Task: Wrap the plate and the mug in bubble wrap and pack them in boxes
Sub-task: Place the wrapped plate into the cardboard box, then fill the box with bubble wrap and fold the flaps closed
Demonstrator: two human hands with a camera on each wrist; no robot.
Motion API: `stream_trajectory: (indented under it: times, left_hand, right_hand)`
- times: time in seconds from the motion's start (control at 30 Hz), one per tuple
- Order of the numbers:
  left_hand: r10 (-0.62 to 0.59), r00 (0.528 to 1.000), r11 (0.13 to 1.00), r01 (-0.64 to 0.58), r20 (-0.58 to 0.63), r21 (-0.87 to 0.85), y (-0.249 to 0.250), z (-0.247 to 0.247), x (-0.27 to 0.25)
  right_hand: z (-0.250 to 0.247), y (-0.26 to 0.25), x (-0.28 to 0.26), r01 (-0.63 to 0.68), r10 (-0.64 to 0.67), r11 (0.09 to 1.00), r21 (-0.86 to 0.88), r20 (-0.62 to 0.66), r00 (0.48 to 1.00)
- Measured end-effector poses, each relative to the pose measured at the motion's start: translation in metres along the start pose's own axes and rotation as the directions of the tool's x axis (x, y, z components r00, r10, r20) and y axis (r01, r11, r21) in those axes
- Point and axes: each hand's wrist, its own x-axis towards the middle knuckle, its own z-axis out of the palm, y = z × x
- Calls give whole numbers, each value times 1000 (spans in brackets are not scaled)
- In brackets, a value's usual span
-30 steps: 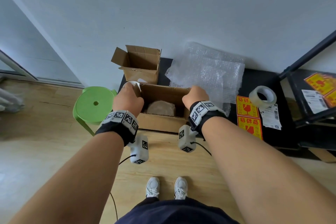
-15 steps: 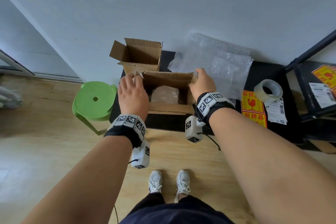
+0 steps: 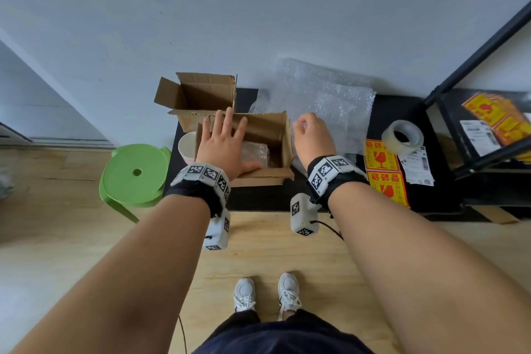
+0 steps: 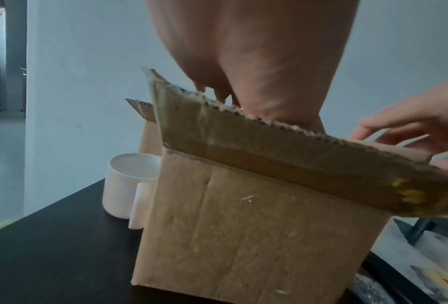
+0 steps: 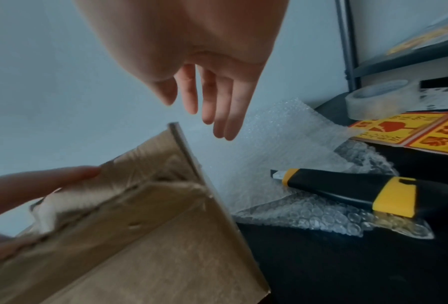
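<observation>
An open cardboard box (image 3: 260, 178) stands on the black table (image 3: 258, 198) with a bubble-wrapped item (image 3: 254, 151) inside it. My left hand (image 3: 225, 142) lies over the box's left side, fingers straight and spread, thumb on the near flap. My right hand (image 3: 311, 135) hovers just right of the box's right flap with loosely hanging fingers (image 5: 217, 115) and holds nothing. A white mug (image 3: 186, 144) stands unwrapped against the box's left wall, handle toward me (image 4: 138, 205). Loose bubble wrap (image 3: 324, 95) lies behind and to the right.
A second open box (image 3: 201, 95) stands behind the first, by the wall. A yellow-black utility knife (image 5: 360, 191) lies on bubble wrap right of the box. A tape roll (image 3: 402, 136), fragile stickers (image 3: 382, 164) and a black shelf frame (image 3: 459, 75) are further right. A green stool (image 3: 135, 172) stands at left.
Both hands gripped the box's sides a second ago. The left hand has since slid over the opening with fingers spread, and the right hand has come off the right flap.
</observation>
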Motion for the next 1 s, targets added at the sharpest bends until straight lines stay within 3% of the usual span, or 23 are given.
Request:
stream_trajectory:
  times: [0.17, 0.23, 0.4, 0.57, 0.73, 0.87, 1.0]
  left_hand:
    - [-55, 975, 975, 6, -214, -224, 24, -18, 0]
    - [-62, 967, 950, -19, -247, -312, 41, -24, 3]
    - [46, 928, 935, -170, -370, -311, 90, -37, 19]
    - [115, 979, 976, -143, -169, -164, 144, -40, 38]
    - [-3, 998, 998, 0, 55, 67, 177, -18, 50]
    - [-57, 992, 995, 47, 112, 93, 187, -8, 56]
    - [-101, 986, 995, 97, 132, 39, 195, -2, 56]
  right_hand:
    - [-18, 34, 3, -128, 126, 992, -15, -89, 988]
    - [-26, 54, 1, -179, 176, 983, -32, -87, 981]
    - [-47, 98, -4, -255, 254, 965, -58, -33, 967]
    - [-57, 126, 9, -198, 222, 965, -170, 137, 965]
    - [-44, 152, 19, -99, 177, 969, -225, 356, 917]
    - [-26, 161, 22, -26, 146, 968, -250, 473, 869]
    - [-14, 167, 25, 45, 126, 945, -323, 488, 863]
